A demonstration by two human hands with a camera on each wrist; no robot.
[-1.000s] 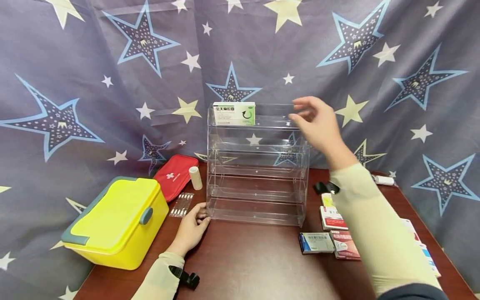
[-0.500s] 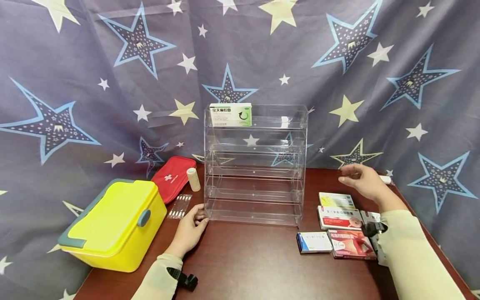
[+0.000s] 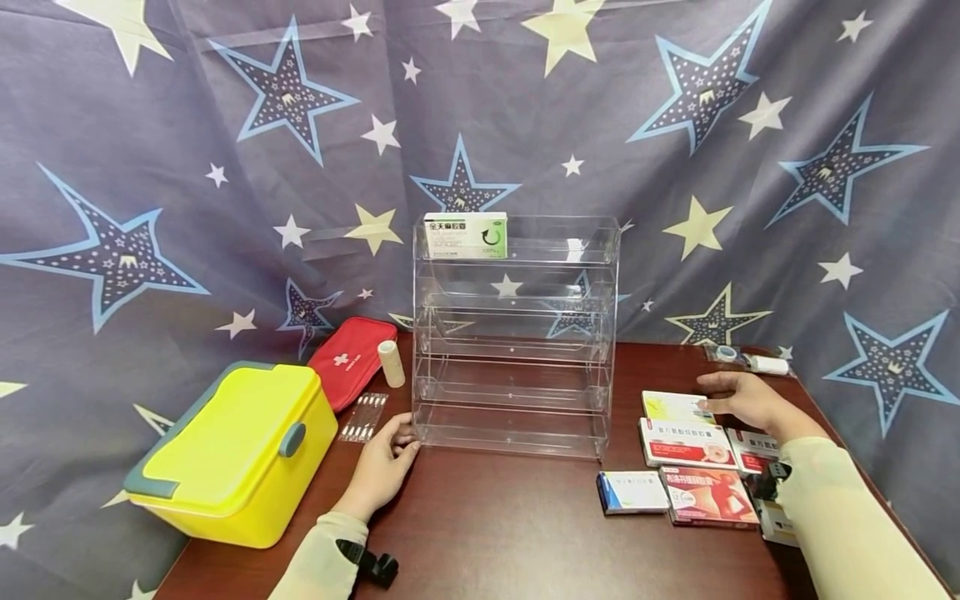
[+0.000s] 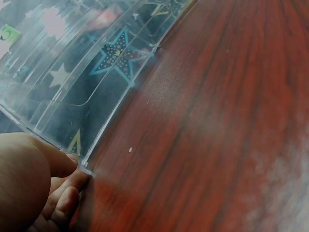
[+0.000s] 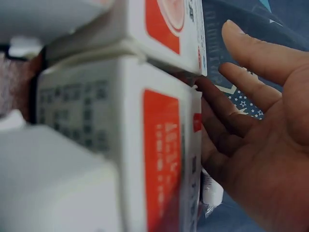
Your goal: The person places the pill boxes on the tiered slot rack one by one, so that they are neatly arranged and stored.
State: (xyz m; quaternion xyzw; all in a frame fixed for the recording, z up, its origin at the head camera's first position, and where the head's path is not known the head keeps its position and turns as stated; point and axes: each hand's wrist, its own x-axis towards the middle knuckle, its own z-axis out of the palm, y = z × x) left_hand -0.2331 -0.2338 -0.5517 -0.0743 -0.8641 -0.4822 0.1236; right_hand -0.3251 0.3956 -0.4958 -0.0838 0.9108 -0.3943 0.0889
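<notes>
The work in hand is stocking the clear shelf rack (image 3: 513, 333) with medicine boxes, and this moment looks like the reach for the next box. One green-and-white box (image 3: 465, 235) already stands on the top tier at the left; the tiers below it show nothing inside.

The left hand (image 3: 382, 467) rests on the table (image 3: 495, 533) at the rack's near left corner, fingers (image 4: 65, 205) loosely curled against the base edge, bracing it rather than gripping anything.

The right hand (image 3: 746, 402) hovers low over the group of boxes to the right of the rack, its fingers (image 5: 251, 48) straight and slightly spread, holding nothing. It is closest to the yellow-green box (image 3: 675, 407) at the far end of the group, with fingertips at or just above its right edge; whether they touch it cannot be told. Just nearer lies a red-and-white box (image 3: 686, 443), and nearest of all a blue box (image 3: 632, 492) beside a pink box (image 3: 707, 496).

The next move likely calls for closing thumb and fingers on one flat box without nudging its neighbours, which lie close together, then lifting it clear toward the rack.
</notes>
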